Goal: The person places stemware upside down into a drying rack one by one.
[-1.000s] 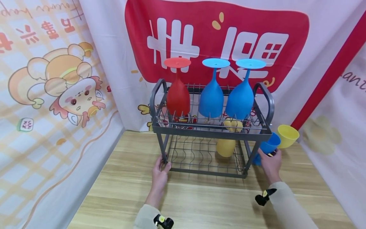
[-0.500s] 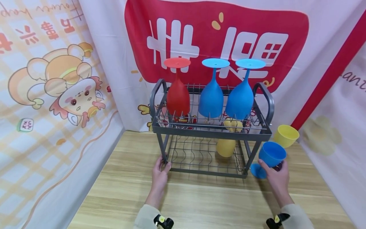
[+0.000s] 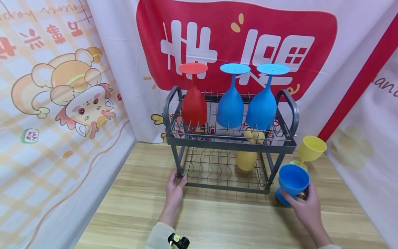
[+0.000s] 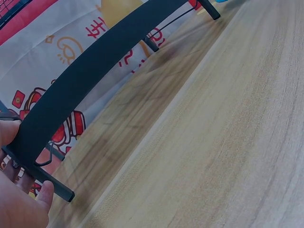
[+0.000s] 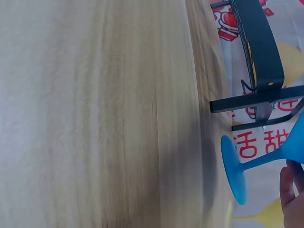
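Observation:
My right hand (image 3: 308, 211) holds a blue plastic goblet (image 3: 293, 180) by the lower bowl and stem, just off the front right corner of the dark two-tier dish rack (image 3: 230, 146). Its mouth faces up. In the right wrist view the goblet's round foot (image 5: 233, 171) shows beside the rack's leg, with a shadow on the table near it. At the rack's front left corner, my left hand (image 3: 174, 193) grips the frame by its leg. Upside down on the top tier stand a red goblet (image 3: 194, 107) and two blue goblets (image 3: 230, 110).
On the lower tier a yellow goblet (image 3: 246, 160) is turned upside down. Another yellow goblet (image 3: 312, 148) stands upright on the wooden table (image 3: 230, 221), behind the held one. Printed cloth (image 3: 118, 41) hangs at the back and on both sides.
My right hand has brought the blue goblet toward me and slightly right, away from beside the rack's right side, uncovering the upright yellow goblet. My left hand has stayed on the rack corner.

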### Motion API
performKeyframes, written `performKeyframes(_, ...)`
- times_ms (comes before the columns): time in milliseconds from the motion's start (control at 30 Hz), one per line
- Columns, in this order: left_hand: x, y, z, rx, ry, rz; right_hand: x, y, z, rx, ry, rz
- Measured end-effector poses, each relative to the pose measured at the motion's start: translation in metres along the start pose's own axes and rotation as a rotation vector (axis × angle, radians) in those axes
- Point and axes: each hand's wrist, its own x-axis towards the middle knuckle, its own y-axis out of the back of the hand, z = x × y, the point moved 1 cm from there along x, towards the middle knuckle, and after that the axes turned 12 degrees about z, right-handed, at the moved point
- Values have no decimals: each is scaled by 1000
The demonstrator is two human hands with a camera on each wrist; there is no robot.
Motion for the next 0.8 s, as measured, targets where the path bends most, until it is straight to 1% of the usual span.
performKeyframes(67,-1,0,0,0,3,-2,-5,3,-4,-33,59,4)
performKeyframes(200,-3,0,2,1,10,-2,-15,4,-11,-31,184,30)
performKeyframes(333,-3,0,2,-1,6,-3,-23,1,-21,-23,249,43)
performKeyframes(500,-1,0,0,5,3,1,-29,-6,-32,-32,324,11)
performKeyframes(633,0,0,-1,2,0,-2,-32,-12,-38,-28,410,-6)
performKeyframes(800,-1,0,0,-6,-7,-4,-34,-24,-43,0,532,16)
